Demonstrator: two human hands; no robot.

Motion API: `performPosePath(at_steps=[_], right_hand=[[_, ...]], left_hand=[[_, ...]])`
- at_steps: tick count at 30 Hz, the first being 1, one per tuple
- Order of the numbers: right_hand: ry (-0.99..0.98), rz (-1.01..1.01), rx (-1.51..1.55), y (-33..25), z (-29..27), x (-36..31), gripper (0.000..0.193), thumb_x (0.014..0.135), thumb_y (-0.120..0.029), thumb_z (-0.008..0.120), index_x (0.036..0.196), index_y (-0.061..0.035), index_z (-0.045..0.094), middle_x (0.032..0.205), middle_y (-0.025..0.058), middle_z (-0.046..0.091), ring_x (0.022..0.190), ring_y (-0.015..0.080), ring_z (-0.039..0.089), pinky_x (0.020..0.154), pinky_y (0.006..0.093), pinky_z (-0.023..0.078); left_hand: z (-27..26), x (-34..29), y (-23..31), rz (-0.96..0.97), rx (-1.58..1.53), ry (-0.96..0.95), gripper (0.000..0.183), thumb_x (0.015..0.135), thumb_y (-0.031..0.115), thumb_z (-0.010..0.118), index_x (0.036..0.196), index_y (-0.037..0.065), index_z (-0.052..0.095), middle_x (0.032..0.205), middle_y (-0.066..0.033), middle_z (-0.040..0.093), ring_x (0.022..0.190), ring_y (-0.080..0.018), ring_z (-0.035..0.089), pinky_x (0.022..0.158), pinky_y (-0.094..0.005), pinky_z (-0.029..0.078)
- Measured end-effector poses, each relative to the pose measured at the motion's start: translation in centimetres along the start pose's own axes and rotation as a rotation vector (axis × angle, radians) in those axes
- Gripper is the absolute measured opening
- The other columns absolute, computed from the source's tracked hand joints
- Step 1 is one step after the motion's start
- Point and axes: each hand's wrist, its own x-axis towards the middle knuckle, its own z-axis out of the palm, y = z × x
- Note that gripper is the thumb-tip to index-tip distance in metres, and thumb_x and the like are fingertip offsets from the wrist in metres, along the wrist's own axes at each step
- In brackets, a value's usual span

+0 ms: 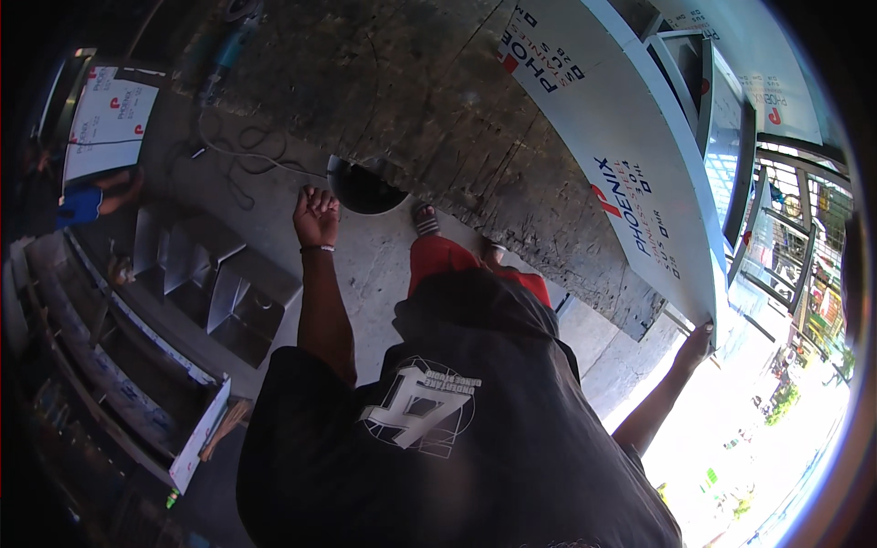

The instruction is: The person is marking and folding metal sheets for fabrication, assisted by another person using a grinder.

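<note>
Holding the white sheet at its corner, right grip; left grip loosely half-curled.

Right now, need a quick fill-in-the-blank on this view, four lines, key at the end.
1. The right hand is at a ____ (corner or middle) of the long white panel.
2. The left hand is ____ (on or off) that panel.
3. The pants are ____ in colour.
4. In the picture, the steel bins lie to the ____ of the pants.

Missing words: corner; off; red; left.
</note>
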Motion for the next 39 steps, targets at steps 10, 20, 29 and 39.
performPosePath(at_steps=[10, 20, 29, 39], right_hand=[[0.045, -0.064, 0.041, -11.2, 10.4, -4.9, 0.071, 0.074, -0.036, 0.088, 0.128, 0.0032, 0.062, 0.116, 0.0097, 0.066, 0.114, 0.0204, 0.060, 0.100, 0.0343, 0.047], [-0.074, -0.267, 0.002, -14.0, 11.5, -6.7, 0.058, 0.064, -0.034, 0.099, 0.102, 0.0010, 0.071, 0.092, 0.0092, 0.074, 0.086, 0.0208, 0.073, 0.078, 0.0349, 0.057], [-0.151, -0.706, 0.298, -10.9, 13.5, -6.4, 0.038, 0.069, -0.025, 0.092, 0.081, -0.0069, 0.061, 0.078, 0.0068, 0.067, 0.067, 0.0213, 0.068, 0.061, 0.0329, 0.050], [-0.138, -0.736, 0.418, -10.2, 13.3, -6.1, 0.031, 0.059, -0.014, 0.076, 0.078, -0.0038, 0.055, 0.071, 0.0085, 0.055, 0.062, 0.0293, 0.061, 0.056, 0.0398, 0.047]], left_hand=[[14.3, 2.2, -0.6, 0.124, 0.698, 0.055, 0.039, 0.109, 0.048, 0.053, 0.098, 0.010, 0.055, 0.070, 0.0063, 0.030, 0.062, -0.0075, 0.030, 0.060, -0.0283, 0.028], [44.5, 0.1, -15.8, 0.601, 1.487, -1.093, 0.036, 0.100, 0.039, 0.067, 0.090, 0.005, 0.060, 0.089, -0.0043, 0.054, 0.083, -0.0221, 0.047, 0.085, -0.0437, 0.040], [51.9, -6.7, -39.0, -0.176, 1.281, -1.141, 0.025, 0.094, 0.024, 0.079, 0.092, 0.001, 0.067, 0.078, -0.0032, 0.064, 0.067, -0.0108, 0.055, 0.063, -0.0259, 0.041], [52.3, -8.7, -47.3, -0.391, 1.512, -1.423, 0.030, 0.099, 0.025, 0.073, 0.094, -0.003, 0.064, 0.079, -0.0066, 0.064, 0.063, -0.0102, 0.055, 0.056, -0.0257, 0.042]])
